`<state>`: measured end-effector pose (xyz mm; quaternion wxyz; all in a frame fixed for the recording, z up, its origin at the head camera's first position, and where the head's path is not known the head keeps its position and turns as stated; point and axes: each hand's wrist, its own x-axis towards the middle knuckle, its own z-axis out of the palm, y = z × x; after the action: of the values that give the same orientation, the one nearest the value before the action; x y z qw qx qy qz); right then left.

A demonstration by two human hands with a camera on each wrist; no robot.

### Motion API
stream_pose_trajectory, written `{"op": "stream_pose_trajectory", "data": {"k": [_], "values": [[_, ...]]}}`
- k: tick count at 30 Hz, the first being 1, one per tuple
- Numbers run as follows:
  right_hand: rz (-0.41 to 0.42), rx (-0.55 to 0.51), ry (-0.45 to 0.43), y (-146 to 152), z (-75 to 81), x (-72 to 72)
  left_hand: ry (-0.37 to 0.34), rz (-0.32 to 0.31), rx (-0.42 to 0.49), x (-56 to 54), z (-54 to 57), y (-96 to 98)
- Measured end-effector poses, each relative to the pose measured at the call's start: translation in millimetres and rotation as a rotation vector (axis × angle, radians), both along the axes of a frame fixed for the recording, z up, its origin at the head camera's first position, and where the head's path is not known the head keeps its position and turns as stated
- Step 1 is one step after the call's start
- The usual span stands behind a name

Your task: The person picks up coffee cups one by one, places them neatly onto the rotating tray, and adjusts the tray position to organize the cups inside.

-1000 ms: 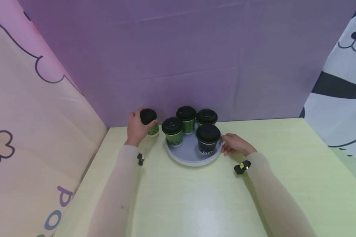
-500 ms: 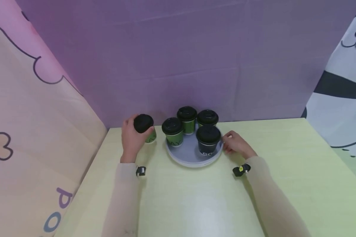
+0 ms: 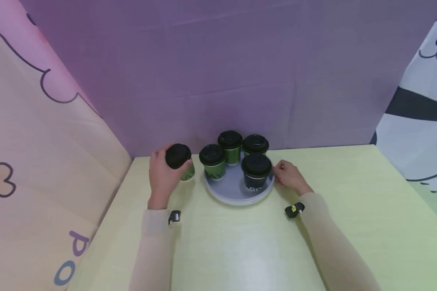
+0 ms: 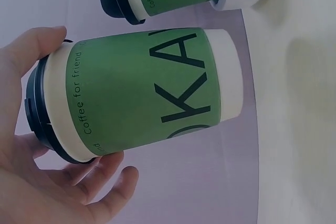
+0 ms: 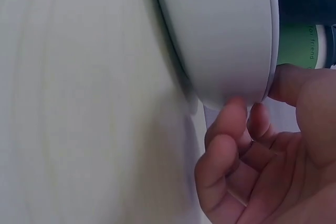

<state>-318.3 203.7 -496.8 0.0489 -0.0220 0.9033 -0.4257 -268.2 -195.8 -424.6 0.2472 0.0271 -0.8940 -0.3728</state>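
Observation:
My left hand (image 3: 162, 176) grips a green paper coffee cup (image 4: 142, 85) around its black lid and upper edge, left of the tray. In the left wrist view the cup's white base looks apart from the tabletop. My right hand (image 3: 290, 176) pinches the right rim of a round, pale grey tray (image 5: 220, 35), thumb over the edge and fingertips against the outer wall. On the tray stand a dark coffee cup (image 3: 255, 180) at front right, a green cup (image 3: 215, 171) at left, and two more lidded cups (image 3: 232, 155) behind, one partly hidden.
The pale yellow table (image 3: 233, 246) ends at a purple backdrop (image 3: 218, 81) just behind the cups. Printed cloth panels hang at the left (image 3: 40, 141) and right. A small black wrist camera (image 3: 174, 217) sits on each arm.
My left hand has brought the green cup toward me, first a little left, then slightly back right. The right hand stays at the tray's rim, and the tray is nearly still.

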Motion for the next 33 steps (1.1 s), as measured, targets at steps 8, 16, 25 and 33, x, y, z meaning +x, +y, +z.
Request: {"op": "stream_pose_trajectory", "data": {"k": [8, 16, 25, 33], "values": [[0.013, 0.121, 0.056, -2, 1.6, 0.0, 0.004, -0.028, -0.027, 6.3, 4.0, 3.8], [0.037, 0.144, 0.077, -5, 1.3, -1.1, -0.004, -0.088, -0.070, 10.3, 10.3, 5.2], [0.044, 0.126, 0.076, -6, -1.4, -1.1, -0.049, -0.127, -0.083, 13.2, 14.8, 10.9], [0.067, 0.120, 0.072, -4, -0.3, -0.8, -0.063, -0.137, -0.082, 17.3, 20.5, 15.3]]}}
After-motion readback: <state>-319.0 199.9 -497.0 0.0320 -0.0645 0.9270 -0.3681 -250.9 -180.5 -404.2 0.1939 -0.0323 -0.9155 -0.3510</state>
